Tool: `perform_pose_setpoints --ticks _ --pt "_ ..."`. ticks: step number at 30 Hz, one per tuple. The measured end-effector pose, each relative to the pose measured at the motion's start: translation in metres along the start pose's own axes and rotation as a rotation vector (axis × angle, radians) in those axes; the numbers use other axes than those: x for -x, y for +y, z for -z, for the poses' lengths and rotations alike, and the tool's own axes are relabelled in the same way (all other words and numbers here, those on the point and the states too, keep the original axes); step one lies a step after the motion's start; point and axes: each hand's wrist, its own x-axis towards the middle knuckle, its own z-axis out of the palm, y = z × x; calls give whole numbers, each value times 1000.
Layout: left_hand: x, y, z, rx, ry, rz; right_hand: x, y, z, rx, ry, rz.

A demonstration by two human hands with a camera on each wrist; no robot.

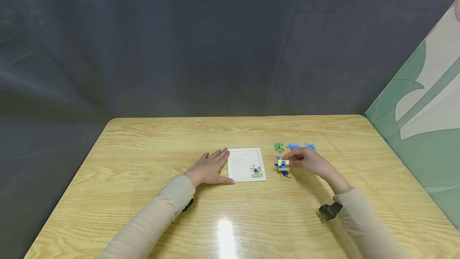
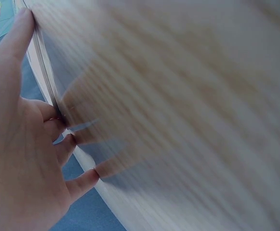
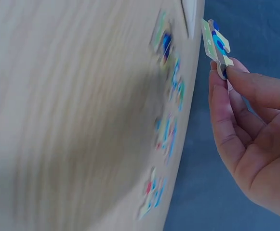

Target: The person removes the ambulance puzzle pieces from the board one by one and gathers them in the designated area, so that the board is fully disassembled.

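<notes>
My right hand [image 1: 310, 160] pinches a yellow, green and blue jigsaw puzzle piece [image 3: 217, 44] between thumb and fingertips, lifted above the table. With its fingers spread, my left hand [image 1: 211, 168] rests at the left edge of a white square puzzle tray [image 1: 242, 160]; its thumb and fingertips touch that edge. One puzzle piece [image 1: 256, 171] lies inside the tray, in the lower right corner. Beneath and around the held piece lie loose pieces, among them one with dark blue and green [image 1: 286, 175], partly covered from above.
More loose pieces form a row behind the right hand: a green one [image 1: 278, 146], a blue one [image 1: 294, 146] and another blue one [image 1: 310, 146]. All lie on a wooden table [image 1: 161, 139]. A dark curtain [image 1: 223, 43] hangs behind it, and a patterned panel [image 1: 424, 111] stands at the right.
</notes>
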Motion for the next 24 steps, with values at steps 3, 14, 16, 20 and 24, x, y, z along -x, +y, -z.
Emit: perform_pose_setpoints --ticks 3,14,16,20,24 --pt "-1 0 -1 -4 -5 4 5 7 4 -15 -3 -8" --pt "0 1 -1 4 -3 2 21 31 14 -13 -23 -84" --pt "-1 1 0 5 -3 4 24 33 15 -19 -28 -91" --pt "-2 0 -1 4 -5 7 28 37 18 -19 -36 -102" --pt "-2 0 -1 6 -4 8 30 40 19 -17 -49 -112"
